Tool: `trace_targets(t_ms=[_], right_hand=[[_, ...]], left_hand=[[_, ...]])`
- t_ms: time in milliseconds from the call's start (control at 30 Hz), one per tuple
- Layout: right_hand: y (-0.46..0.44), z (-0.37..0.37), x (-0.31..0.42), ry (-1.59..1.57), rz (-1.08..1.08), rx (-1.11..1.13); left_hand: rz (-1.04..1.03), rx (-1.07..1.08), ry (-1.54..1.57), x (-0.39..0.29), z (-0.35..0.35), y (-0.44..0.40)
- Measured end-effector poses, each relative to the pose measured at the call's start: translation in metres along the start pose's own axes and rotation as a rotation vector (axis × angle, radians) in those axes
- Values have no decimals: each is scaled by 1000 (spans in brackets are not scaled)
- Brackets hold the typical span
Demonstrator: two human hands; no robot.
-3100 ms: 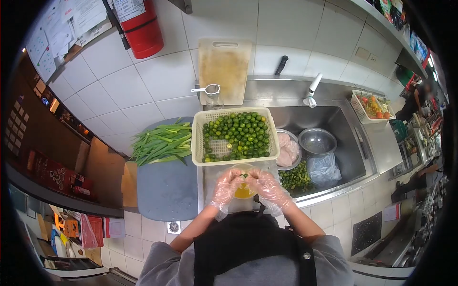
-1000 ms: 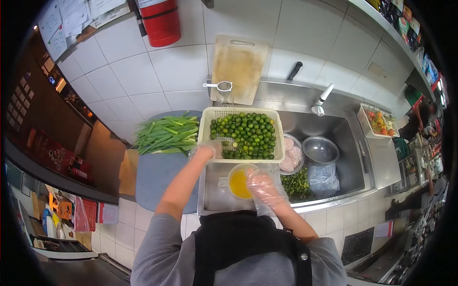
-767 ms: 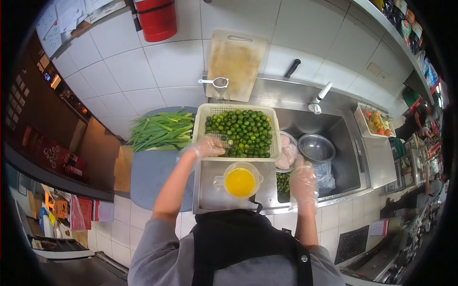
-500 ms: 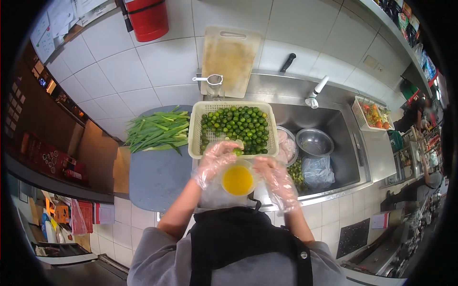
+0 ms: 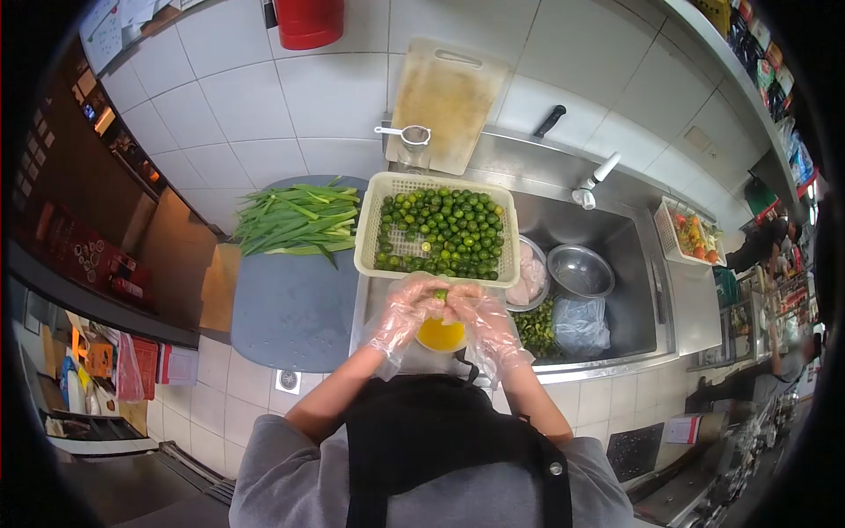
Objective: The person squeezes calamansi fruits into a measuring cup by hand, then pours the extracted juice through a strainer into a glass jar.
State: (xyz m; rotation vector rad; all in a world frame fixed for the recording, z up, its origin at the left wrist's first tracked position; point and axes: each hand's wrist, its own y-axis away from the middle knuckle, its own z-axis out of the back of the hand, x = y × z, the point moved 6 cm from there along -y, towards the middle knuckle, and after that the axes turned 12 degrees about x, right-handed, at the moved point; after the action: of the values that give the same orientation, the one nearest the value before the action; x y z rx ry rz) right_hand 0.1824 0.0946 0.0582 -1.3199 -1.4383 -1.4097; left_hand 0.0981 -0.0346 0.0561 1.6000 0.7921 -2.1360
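My left hand and my right hand, both in clear plastic gloves, meet over a cup of yellow juice. Between their fingertips is a small green citrus fruit, partly hidden; both hands are closed around it. Just beyond them a cream plastic basket holds many green citrus fruits, with one cut yellow face among them. Squeezed green pieces lie in the sink to the right of my right hand.
Green leaves lie on a grey board at left. The sink holds a bowl of pale meat, a steel bowl and a plastic bag. A strainer and cutting board stand behind. Another person is at far right.
My left hand went to the basket and came back with a green fruit. My right hand moved over the sink and returned. Both hands now meet at the fruit above the cup.
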Motion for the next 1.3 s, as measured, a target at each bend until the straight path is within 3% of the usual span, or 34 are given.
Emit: trace_targets(t_ms=[33,167,333,467,533,600,700,833,900,1033,1100,1233,1300], right_hand=[[0,-1,-2,7,-3,2],[-1,5,-19,-59,18,-11],[-1,8,-24,-160,41,40],[1,17,-29,-30,25,20],[0,21,-34,56,-23,-4],[-3,21,-35,231,-32,-20],[2,17,-27,229,-140,-33],[-5,19,-51,235,-98,9],[0,13,-42,514,-40,-69],[-3,-5,-37,318,9,26],[6,-12,-22,882,205,-95],[2,-8,-33,1117,85,-6],[11,-14,-16,1065,221,-22]], left_hand=[[67,-49,222,9,-2,2],[62,-40,216,11,-5,6],[-186,-30,-241,-24,-2,8],[-265,35,-292,-23,-1,8],[-97,103,-285,-17,-6,3],[-85,109,-283,-11,-8,3],[-67,121,-327,-4,-10,2],[-27,124,-428,11,-17,5],[55,120,-334,22,-20,6],[301,131,-292,40,-15,-1],[371,197,-217,44,-11,-7],[487,208,-57,52,-14,-2],[377,116,-71,45,-17,3]])
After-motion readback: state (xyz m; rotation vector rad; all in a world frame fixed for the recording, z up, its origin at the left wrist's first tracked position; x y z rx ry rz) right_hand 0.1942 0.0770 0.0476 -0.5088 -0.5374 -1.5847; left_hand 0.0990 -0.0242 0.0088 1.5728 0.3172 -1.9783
